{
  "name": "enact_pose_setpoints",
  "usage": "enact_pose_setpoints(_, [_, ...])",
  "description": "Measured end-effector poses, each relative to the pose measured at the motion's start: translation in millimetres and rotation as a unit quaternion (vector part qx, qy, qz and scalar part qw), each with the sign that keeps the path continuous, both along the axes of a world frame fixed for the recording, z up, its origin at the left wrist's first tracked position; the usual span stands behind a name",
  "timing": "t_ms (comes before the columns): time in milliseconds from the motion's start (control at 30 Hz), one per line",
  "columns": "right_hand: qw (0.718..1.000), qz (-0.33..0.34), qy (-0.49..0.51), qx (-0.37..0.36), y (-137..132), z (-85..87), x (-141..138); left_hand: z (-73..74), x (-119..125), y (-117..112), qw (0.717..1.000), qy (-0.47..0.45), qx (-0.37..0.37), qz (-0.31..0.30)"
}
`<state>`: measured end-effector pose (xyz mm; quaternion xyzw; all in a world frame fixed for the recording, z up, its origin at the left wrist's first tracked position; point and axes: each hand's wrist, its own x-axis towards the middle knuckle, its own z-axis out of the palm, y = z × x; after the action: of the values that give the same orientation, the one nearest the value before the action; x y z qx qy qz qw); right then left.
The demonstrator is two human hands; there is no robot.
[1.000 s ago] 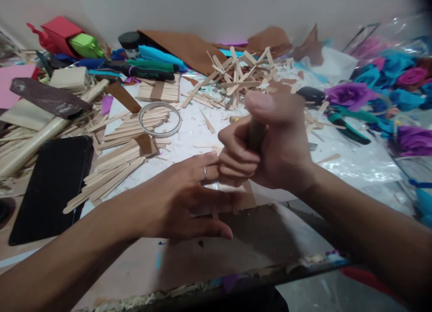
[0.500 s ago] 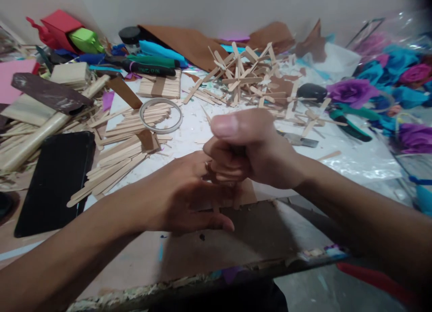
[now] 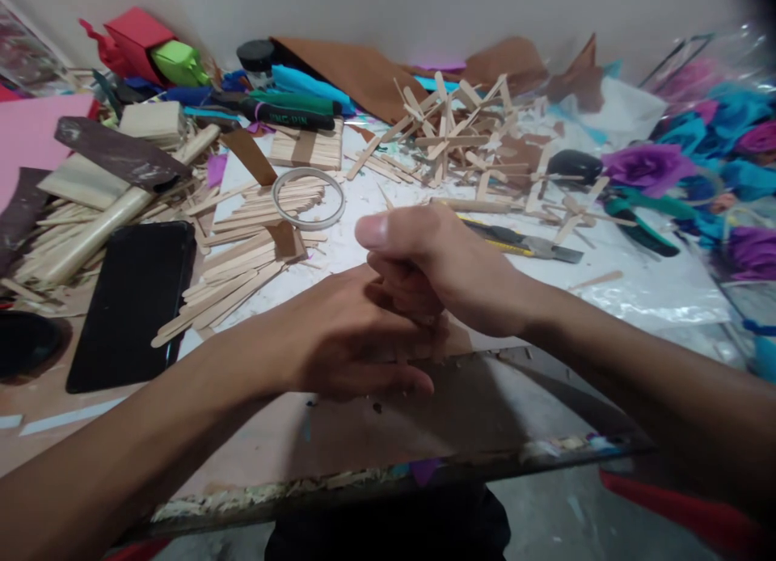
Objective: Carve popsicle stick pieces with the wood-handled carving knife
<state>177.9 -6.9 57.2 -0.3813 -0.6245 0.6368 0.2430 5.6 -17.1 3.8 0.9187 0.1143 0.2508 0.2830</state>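
"Tan piece (image 3: pixel 461 337) near the front of the surface (image 3: pixel 248 452): is that what the hands are on?"

"Only a corner shows, just beside the fingers. The hands hide the rest, so I can't tell what is pinned there."

"How do they stand?"

"Left hand (image 3: pixel 339 326) laid low, thumb apart from the forefinger. Right hand (image 3: pixel 440 258) curled tight above its fingers, thumb on top; whatever that fist may contain is out of sight."

"What worries you?"

"Crowding. If there's anything sharp in the fist, a slip could catch the left fingers, since they lie right below. The fist also blocks the view from above."

"Anything else?"

"The box cutter (image 3: pixel 525 244) lies just beyond the right wrist; a careless swing might knock it, or jostle the tangled sticks (image 3: pixel 447 141) behind."
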Motion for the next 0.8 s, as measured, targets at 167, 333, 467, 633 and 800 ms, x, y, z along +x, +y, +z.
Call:
enact_pose_setpoints(167, [0.995, 0.003, 0.100, 0.005, 1.3, -6.6, -0.9, -0.5, -1.6, -0.1, 1.000, 0.023, 0.015, -0.007])
enact_pose_setpoints(333, [0.980, -0.013, 0.186, -0.069, 7.8, -10.3, 5.3, 10.5, -1.7, -3.6, 0.996, 0.055, 0.062, 0.019])
enact_pose_setpoints(467, [0.957, -0.037, 0.261, -0.119, 10.8, -8.0, 16.5, 16.8, -1.7, -5.6, 0.993, 0.074, 0.087, 0.026])
enact_pose_setpoints(633, [0.920, -0.131, 0.348, -0.125, 13.9, -2.6, 27.2, 16.7, -0.1, -7.9, 0.986, 0.067, 0.144, 0.046])
enact_pose_setpoints(800, [0.915, -0.172, 0.344, -0.117, 15.1, -0.9, 29.0, 14.5, -1.5, -10.2, 0.984, 0.073, 0.152, 0.053])
